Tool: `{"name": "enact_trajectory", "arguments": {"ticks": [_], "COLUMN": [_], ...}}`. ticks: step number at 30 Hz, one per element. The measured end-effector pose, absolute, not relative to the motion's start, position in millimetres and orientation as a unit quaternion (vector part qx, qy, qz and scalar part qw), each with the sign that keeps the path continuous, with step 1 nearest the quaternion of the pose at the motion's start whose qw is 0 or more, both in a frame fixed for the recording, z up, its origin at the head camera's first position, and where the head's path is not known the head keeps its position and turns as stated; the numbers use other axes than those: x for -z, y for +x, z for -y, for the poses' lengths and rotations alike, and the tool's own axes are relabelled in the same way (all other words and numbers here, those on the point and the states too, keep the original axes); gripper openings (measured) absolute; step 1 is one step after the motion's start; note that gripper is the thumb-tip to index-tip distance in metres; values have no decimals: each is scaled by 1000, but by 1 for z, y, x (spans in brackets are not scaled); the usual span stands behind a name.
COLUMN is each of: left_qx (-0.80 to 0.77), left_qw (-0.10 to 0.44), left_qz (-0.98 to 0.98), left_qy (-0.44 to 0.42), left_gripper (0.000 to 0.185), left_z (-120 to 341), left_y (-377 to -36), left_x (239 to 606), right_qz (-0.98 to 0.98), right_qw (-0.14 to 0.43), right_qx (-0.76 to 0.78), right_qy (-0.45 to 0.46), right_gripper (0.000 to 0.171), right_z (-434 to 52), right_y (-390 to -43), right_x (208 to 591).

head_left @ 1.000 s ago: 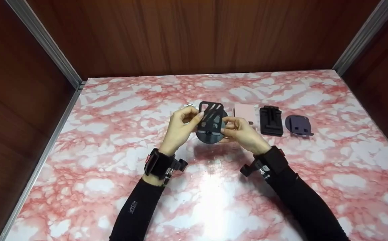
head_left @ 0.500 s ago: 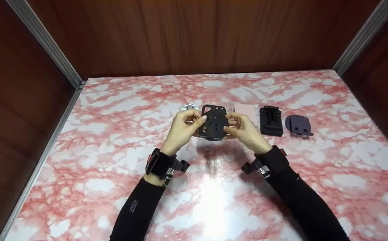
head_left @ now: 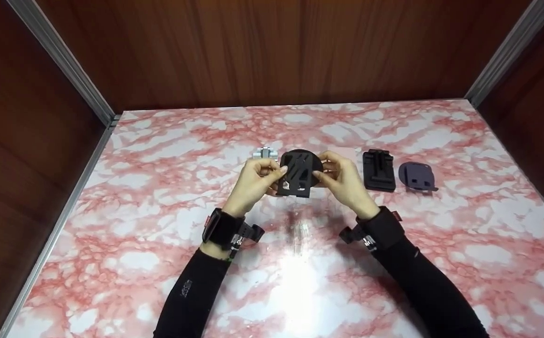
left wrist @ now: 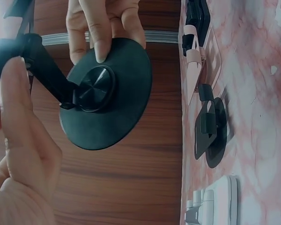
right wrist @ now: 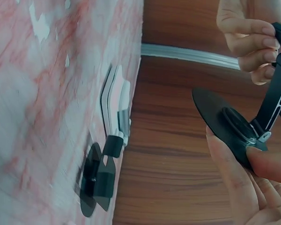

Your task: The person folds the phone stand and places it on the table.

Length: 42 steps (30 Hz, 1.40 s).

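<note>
Both hands hold up a black phone stand (head_left: 298, 174), which has a slotted plate, a hinged arm and a round base. My left hand (head_left: 253, 183) pinches the left edge of the slotted plate. On the other side, my right hand (head_left: 345, 180) grips the rim of the round base, thumb on one face and fingers behind. In the left wrist view the round base (left wrist: 124, 101) faces the camera, its hinge at the centre. The right wrist view has the base (right wrist: 215, 119) tilted, with the arm (right wrist: 274, 96) folded out from it.
Behind the hands lie a white stand (head_left: 265, 153), a pink stand (head_left: 344, 151), a black folded stand (head_left: 379, 170) and a dark purple stand (head_left: 417, 176). Another black round-based stand (left wrist: 210, 133) shows between white and pink in the left wrist view. Wooden panels (head_left: 272, 51) enclose the marbled table.
The held stand has been turned over: its round base went from below the plate to behind its upper right. Both hands keep their hold. The white stand has come more into view.
</note>
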<state>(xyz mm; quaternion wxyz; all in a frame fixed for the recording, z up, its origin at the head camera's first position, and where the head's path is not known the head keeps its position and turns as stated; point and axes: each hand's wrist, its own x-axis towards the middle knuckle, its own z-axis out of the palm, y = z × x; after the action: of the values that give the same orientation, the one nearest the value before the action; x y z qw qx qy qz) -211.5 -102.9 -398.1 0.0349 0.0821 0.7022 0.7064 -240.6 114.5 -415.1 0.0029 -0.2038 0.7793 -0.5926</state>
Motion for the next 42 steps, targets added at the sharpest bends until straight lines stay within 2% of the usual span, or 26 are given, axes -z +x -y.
{"name": "enact_trajectory", "arguments": {"ticks": [4,17,26,29,32,37,39,42], "left_qx": [-711,-717,-713,-698,-663,-611,-606,-631], "left_qw": [56,85,93,77,35,-31,-16,45], "left_qz": [-697,-690,-693,-709,-744,-788,-792,-771], "left_qy": [75,56,50,63,75,75,72,69], "left_gripper": [14,16,15,11,9,34,47,53], "left_z": [104,104,108,108,108,106,106,106], "left_y": [-213,-217,-218,-219,-218,-217,-216,-217], "left_x": [401,405,405,404,402,402,402,404], "right_qz": [-802,-804,-797,-788,-776,-748,-740,-725], "right_qw": [-42,-114,-93,-73,-37,16,29,54], "right_qx": [554,522,535,558,587,633,645,661], "right_qy": [-219,-260,-263,-251,-229,-198,-191,-185], "right_gripper": [21,16,20,21,23,28,29,32], "right_z": [-113,-112,-112,-112,-112,-112,-113,-113], "right_y": [-239,-236,-237,-239,-241,-244,-244,-244], "right_x": [414,416,417,417,419,420,420,420]}}
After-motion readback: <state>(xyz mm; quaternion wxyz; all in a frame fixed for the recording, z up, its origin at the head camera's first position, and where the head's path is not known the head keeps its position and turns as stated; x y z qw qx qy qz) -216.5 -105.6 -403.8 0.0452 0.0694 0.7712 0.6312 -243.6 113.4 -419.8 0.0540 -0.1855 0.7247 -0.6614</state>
